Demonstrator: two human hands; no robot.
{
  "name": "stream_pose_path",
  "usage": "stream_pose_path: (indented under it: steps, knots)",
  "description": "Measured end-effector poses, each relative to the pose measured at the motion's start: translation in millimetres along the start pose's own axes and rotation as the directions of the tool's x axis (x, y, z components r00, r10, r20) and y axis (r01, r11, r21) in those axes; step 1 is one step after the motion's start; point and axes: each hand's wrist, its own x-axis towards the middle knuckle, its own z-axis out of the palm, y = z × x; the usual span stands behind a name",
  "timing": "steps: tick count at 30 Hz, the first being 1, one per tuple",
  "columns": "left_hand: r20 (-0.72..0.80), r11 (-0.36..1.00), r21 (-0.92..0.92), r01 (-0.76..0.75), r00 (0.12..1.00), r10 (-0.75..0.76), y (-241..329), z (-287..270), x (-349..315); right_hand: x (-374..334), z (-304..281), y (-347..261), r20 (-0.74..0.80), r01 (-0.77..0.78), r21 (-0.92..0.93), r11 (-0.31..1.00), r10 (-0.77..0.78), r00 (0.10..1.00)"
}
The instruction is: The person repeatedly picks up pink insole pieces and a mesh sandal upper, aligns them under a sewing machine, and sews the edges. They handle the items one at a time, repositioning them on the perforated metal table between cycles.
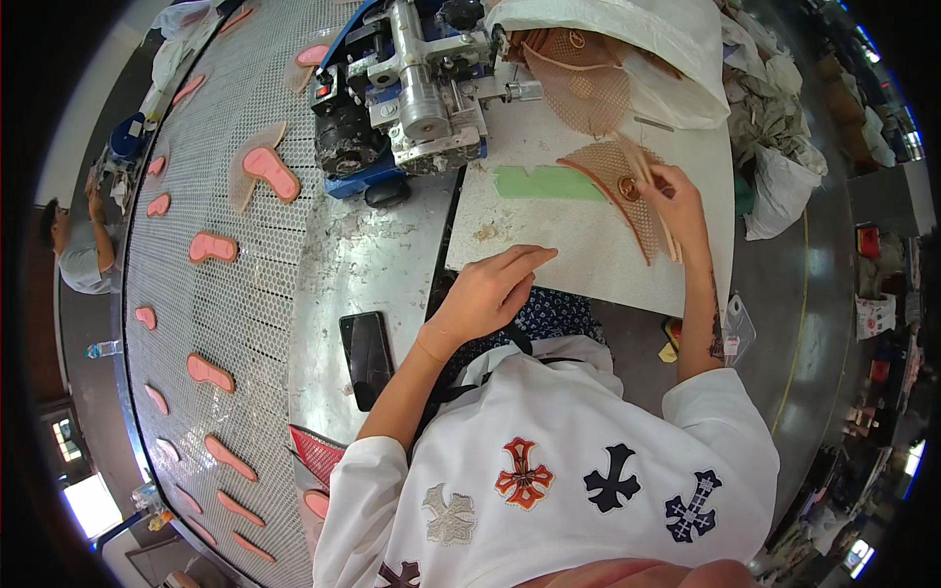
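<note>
My right hand (678,206) pinches the edge of a tan mesh shoe-upper piece (642,162), which stands tilted over the white worktable (529,227). Under and beside it, another mesh upper piece (606,176) with a brown trimmed edge and a round emblem lies on the table. That piece overlaps the end of a green strip (534,183). My left hand (487,294) hovers by the table's near edge, fingers stretched to the right with nothing in them. More brown mesh uppers (578,88) spill from a white sack (676,69) at the back of the table.
A blue-and-metal machine (417,108) stands at the back left of the table. Left of it, a mesh conveyor (265,323) carries several pink sole-shaped pieces (214,247). A black phone (366,358) lies on the metal ledge. Stuffed sacks (784,186) line the right side.
</note>
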Motion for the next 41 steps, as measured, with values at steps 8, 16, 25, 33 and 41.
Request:
stream_pose_path:
  steps: [8,16,25,33,41]
  knots:
    - [-0.116,0.950,-0.310,-0.044,0.993,0.008,14.8,7.0,21.6,-29.1,22.2,-68.1,-0.677,0.246,-0.328,0.912,-0.408,0.612]
    - [-0.287,0.587,-0.810,0.015,0.862,-0.417,31.8,20.4,30.4,-84.9,60.6,-139.8,-0.094,0.707,-0.243,0.664,-0.741,0.664]
    - [-0.284,0.615,-0.788,0.030,0.868,-0.406,34.9,6.7,33.5,-63.3,19.2,-100.7,0.010,-0.073,0.774,0.629,0.104,0.995]
    - [-0.232,0.534,-0.843,0.067,0.849,-0.474,36.4,3.1,54.3,-70.7,18.3,-82.8,0.006,-0.067,0.755,0.652,0.096,0.995]
    - [-0.271,0.615,-0.781,0.108,0.828,-0.490,29.3,6.3,77.7,-62.0,26.8,-104.6,-0.171,0.030,0.766,0.643,0.158,0.973]
